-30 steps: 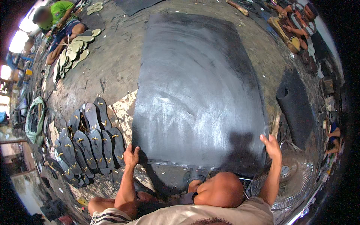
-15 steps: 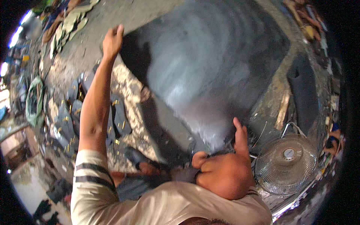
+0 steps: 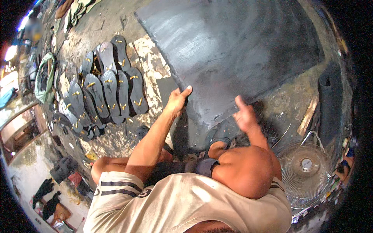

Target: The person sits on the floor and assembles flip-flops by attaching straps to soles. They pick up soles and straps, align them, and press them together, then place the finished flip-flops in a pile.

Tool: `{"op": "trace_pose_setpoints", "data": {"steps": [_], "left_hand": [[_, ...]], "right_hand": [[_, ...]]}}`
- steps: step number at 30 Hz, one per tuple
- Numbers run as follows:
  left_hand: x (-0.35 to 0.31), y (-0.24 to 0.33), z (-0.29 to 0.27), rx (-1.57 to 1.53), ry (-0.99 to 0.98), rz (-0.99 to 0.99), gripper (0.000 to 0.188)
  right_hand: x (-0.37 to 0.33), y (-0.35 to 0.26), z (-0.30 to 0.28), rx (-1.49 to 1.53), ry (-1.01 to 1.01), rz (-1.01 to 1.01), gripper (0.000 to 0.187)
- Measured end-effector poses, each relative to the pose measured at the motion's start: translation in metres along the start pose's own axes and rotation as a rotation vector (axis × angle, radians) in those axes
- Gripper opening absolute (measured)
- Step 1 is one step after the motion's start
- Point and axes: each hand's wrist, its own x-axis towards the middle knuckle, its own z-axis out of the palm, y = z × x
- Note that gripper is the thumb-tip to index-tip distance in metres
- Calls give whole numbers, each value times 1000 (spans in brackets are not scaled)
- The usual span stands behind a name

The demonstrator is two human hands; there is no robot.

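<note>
Fingers and thumb of the left hand [image 3: 178, 102] are clamped on the sheet [image 3: 241, 58], at its left edge just up from the near corner; the thumb lies uppermost and the fingertips are hidden. On the right hand [image 3: 247, 118] the thumb stands apart from the fingers, by the sheet's near right edge; with the blur there, I cannot tell whether that hand touches it. Black and broad, the sheet lies askew on the floor [image 3: 116, 19] in front of the person, its near corner just beside a foot [image 3: 217, 147].

As to how far the work is along, the sheet is spread out, and pale, swirling streaks run over its top. I judge it whole: no cut or hole shows in the part within view, and none of it is rolled up. To its left, dark soles [image 3: 107, 56] lie in overlapping rows, already shaped and bearing small yellow pieces. To its right are a dark roll [image 3: 330, 101], a wood strip [image 3: 308, 116] and a fan [image 3: 305, 178], all clear of both hands.
</note>
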Motion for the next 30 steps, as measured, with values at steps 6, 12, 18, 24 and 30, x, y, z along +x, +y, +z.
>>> {"op": "trace_pose_setpoints", "data": {"steps": [6, 12, 18, 24, 30], "left_hand": [[22, 18, -32, 208, 184, 164, 36], [76, 73, -82, 689, 752, 738, 52], [85, 82, -65, 1575, 390, 888, 60], [28, 8, -38, 1413, 231, 840, 63], [0, 42, -31, 1521, -91, 1062, 58]], "right_hand": [[46, -36, -49, 409, 187, -220, 37], [67, -4, 5, -103, -24, -156, 31], [56, -35, 4, -480, -83, -138, 35], [69, -44, -3, -501, 132, -532, 33], [111, -81, 59, -990, 336, -1158, 35]]}}
